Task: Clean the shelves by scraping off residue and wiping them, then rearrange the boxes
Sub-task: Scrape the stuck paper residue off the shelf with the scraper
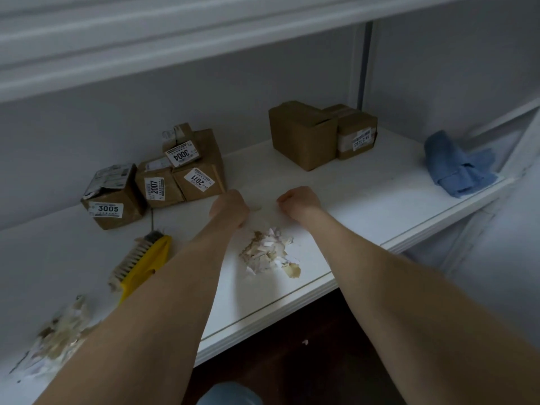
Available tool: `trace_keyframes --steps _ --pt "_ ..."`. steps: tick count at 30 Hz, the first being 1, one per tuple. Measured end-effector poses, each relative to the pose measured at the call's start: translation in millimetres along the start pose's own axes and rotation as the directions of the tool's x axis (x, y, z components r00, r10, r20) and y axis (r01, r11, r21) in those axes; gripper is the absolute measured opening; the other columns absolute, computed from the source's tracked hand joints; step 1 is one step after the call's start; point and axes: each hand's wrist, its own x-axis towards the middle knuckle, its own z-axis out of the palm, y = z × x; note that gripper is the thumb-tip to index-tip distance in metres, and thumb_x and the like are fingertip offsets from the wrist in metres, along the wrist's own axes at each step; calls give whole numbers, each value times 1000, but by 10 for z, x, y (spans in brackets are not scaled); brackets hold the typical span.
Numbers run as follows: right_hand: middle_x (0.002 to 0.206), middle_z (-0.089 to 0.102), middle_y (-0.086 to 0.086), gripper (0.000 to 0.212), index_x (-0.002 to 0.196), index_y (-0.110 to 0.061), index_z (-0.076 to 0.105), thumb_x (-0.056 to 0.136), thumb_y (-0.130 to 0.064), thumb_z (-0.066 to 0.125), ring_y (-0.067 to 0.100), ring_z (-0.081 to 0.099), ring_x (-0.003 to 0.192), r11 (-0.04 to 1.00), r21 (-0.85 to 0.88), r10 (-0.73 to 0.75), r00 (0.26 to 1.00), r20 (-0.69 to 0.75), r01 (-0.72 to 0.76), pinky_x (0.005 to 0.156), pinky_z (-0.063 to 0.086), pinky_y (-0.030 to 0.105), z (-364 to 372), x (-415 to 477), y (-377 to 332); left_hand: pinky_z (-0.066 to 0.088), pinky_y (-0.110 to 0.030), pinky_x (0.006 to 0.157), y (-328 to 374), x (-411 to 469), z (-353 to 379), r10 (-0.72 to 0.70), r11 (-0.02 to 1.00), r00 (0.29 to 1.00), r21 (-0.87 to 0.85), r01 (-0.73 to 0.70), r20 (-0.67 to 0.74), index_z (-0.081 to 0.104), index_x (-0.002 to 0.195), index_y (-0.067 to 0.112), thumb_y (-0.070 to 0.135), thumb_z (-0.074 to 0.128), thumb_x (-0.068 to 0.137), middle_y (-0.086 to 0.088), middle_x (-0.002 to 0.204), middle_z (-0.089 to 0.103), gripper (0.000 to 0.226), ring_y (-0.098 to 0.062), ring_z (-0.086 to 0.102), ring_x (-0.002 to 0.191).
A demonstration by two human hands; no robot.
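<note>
Two bare arms reach in over the white shelf (365, 200), and both hands sit close together near its middle. The left hand (229, 207) is curled tight round a thin wooden stick (218, 179), one tan end of which pokes up past the knuckles towards the boxes. The right hand (298, 201) is balled into a loose fist with its knuckles down by the shelf surface; I cannot tell whether it has hold of anything. Just in front of the hands lies a heap of scrapings (268, 252), white and tan flakes piled near the shelf's front edge. A second, blurrier heap (58, 334) sits at the near left, partly behind the left forearm. Between the two heaps a brush (143, 264) with a yellow back lies on its side, bristles facing left. At the back left is a cluster of four small cardboard boxes: one labelled 3005 (114, 200), one 2007 (157, 185), one 2011 (198, 178), and one 3004 (182, 152) perched on top of the cluster. Further right, against the wall, stands a larger plain box (302, 134) with a smaller labelled box (356, 133) touching its right side. A crumpled blue cloth (455, 165) rests at the shelf's far right end, well apart from the hands. Another shelf (146, 45) runs overhead.
</note>
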Motion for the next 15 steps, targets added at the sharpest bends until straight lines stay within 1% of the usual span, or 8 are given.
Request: trace_keyframes --steps 3,6,8,9,10,12,13,15 --pt "118 67 9 28 110 -9 71 92 -24 55 26 61 110 1000 9 -2 1000 -10 2 97 49 33 16 7 12 47 -38 93 19 12 60 37 996 999 84 -36 -5 54 122 -2 -4 48 90 -19 128 54 33 -33 54 118" --pt "119 66 8 28 111 -9 70 92 -23 56 26 60 111 1000 4 -5 1000 -5 5 97 48 33 17 2 13 44 -38 99 -31 50 89 42 999 999 -28 -43 -26 53 124 -1 1 41 95 -18 132 51 32 -32 51 121" --pt "120 66 8 28 112 -9 70 92 -24 57 26 60 111 1000 10 0 1000 -8 0 97 48 33 14 -2 7 45 -36 97 -41 40 69 32 987 999 -156 -30 10 51 125 -4 4 39 96 -18 132 50 32 -31 51 120" --pt "119 66 8 28 111 -9 71 92 -24 57 26 60 111 1000 19 4 1000 -15 -3 97 48 33 16 -5 6 49 -34 90 -32 44 70 40 974 999 -225 -34 25 53 123 -5 6 39 97 -18 127 54 31 -31 55 113" --pt "119 66 9 27 110 -9 71 92 -24 57 26 60 111 1000 27 9 1000 -17 -9 97 49 33 14 -5 10 55 -32 76 -17 40 67 54 952 998 -304 -38 45 57 115 -6 7 40 98 -18 117 59 28 -29 61 99" --pt "119 66 9 28 111 -8 70 93 -24 56 27 60 111 1000 24 11 1000 -7 -11 97 48 34 15 -20 4 52 -23 44 31 -7 29 54 868 996 -497 -11 72 58 86 2 10 41 99 -12 87 61 23 -20 57 68" --pt "120 65 10 29 112 -7 70 94 -25 56 27 60 111 1000 23 12 1000 -4 -12 98 48 33 8 -31 -3 48 -20 37 42 -27 -5 15 812 996 -582 42 93 52 76 8 11 42 99 -7 77 57 26 -15 52 60" --pt "122 64 11 31 115 -6 68 95 -25 53 27 59 113 999 39 18 1000 3 -18 99 47 32 -8 -63 -27 46 -18 35 2 -47 -62 -25 706 995 -703 89 100 46 72 13 11 42 100 -3 71 53 28 -10 50 57"
